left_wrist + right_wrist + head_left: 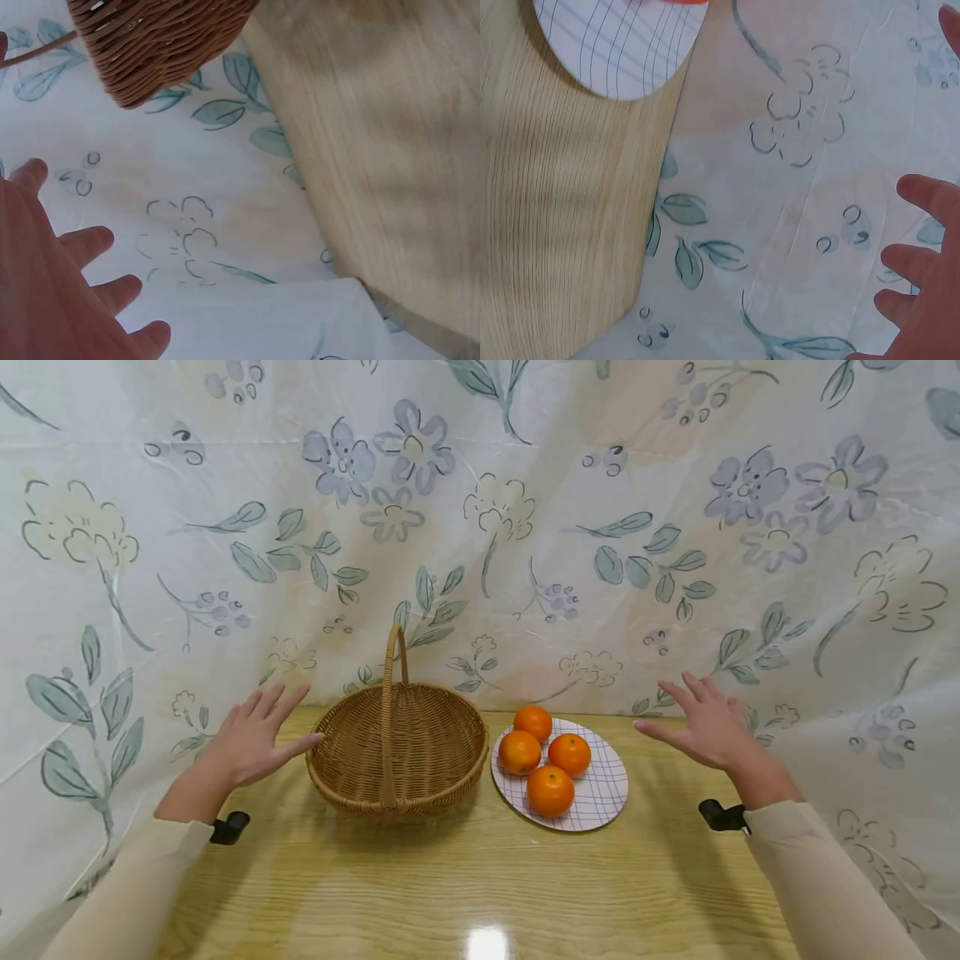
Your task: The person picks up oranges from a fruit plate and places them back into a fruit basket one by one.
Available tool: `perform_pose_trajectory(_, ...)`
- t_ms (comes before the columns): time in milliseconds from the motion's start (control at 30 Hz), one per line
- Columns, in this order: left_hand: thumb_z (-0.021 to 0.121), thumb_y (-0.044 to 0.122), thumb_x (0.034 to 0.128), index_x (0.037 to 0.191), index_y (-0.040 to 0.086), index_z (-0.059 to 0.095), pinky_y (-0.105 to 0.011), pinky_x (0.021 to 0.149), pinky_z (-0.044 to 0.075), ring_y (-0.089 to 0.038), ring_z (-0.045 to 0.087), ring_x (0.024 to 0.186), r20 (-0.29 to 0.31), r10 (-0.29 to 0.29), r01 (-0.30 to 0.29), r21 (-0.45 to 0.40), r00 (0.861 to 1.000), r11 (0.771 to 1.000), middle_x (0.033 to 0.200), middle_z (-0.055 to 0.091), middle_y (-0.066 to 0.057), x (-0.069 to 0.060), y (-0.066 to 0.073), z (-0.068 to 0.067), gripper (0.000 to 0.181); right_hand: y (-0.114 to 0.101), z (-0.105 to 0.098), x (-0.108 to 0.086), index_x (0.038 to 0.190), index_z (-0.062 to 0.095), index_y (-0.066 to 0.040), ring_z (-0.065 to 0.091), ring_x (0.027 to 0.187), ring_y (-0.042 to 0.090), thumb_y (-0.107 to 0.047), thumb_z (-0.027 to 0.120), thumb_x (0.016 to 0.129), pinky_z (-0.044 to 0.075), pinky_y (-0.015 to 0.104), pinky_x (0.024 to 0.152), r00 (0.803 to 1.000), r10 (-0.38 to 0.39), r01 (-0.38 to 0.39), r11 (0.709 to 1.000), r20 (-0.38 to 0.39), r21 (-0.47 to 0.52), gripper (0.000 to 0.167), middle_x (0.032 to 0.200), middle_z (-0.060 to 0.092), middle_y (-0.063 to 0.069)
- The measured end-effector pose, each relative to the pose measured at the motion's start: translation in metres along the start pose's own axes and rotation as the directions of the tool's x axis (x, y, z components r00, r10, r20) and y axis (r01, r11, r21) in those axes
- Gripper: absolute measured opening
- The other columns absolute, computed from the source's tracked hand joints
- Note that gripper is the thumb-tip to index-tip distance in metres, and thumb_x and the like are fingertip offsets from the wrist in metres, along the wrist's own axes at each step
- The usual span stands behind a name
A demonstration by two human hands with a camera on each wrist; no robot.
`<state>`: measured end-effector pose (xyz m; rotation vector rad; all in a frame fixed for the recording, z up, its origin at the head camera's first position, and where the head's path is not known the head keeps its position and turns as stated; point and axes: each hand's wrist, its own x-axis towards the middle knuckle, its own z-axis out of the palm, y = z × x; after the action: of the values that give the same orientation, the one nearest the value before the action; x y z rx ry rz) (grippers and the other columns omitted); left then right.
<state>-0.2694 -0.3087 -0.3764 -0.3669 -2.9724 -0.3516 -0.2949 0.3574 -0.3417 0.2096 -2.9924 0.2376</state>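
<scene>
Can see floral cloth (525, 635) behind wooden table (465, 877). On table, find wicker basket (431, 747), just R of L hand (251, 739); in head view, see thumb tip at its rim, but cannot tell if touching. Over basket's opening, note arched handle (387, 727), standing upright. Just R of basket, see checked plate (602, 777), L of R hand (708, 727), apart from thumb. On both hands, see fingers spread apart. On plate, count 4 oranges (551, 792), btw. basket & R hand.

- Your left hand (253, 742): raised, fingers spread, thumb extended inward.
- Your right hand (711, 727): likewise raised and spread, thumb inward.
- Your left forearm (123, 893) and right forearm (828, 877): sleeved, well apart.
</scene>
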Motion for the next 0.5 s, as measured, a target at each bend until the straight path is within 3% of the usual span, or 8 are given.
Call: perform_pose_trajectory(500,0.058,0.057,0.0991,0.167,0.025,0.012,-0.074,0.116,0.021,-0.06,0.021,0.147,-0.121,0.072,-0.077,-0.041,0.99,0.996,0.165,0.021,-0.032,-0.011,0.004,0.019,0.088,-0.026,0.022,-0.018,0.16,0.035,-0.01,0.01,0.151,0.058,-0.071,0.064,0.087,0.012,0.081,0.113,0.995,-0.07,0.078,0.992,-0.075,0.101,0.099,0.168,0.014,0.029)
